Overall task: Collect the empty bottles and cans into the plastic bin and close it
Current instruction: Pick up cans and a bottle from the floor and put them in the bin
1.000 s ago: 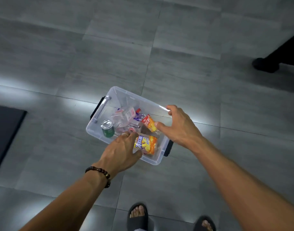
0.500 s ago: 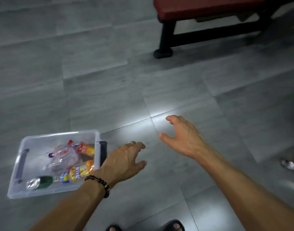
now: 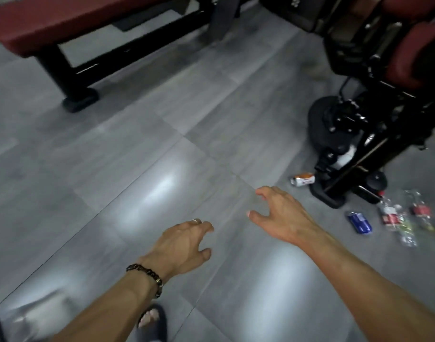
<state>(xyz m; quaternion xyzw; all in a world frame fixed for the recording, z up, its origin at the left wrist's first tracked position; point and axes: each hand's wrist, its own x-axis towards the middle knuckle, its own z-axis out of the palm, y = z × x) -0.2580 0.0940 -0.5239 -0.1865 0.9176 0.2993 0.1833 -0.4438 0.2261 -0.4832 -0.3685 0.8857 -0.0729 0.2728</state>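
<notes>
Both hands [image 3: 184, 245] [image 3: 283, 213] empty — cans [image 3: 358, 222], bottles [image 3: 394, 218] lie right.

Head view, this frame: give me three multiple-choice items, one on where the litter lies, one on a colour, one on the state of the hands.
1. Where does the white and orange can lie?
A. On the red bench
B. On the floor beside the black machine base
C. In the right hand

2. What colour is the can nearest the right forearm?
A. Blue
B. Green
C. Yellow

3. What are the left hand and right hand doing?
A. Both gripping bottles
B. Left holds a lid
C. Both open and empty

Answers: 1 B, it lies by the machine base; 2 A, its side is blue; 3 C, the fingers are spread with nothing between them.
</notes>
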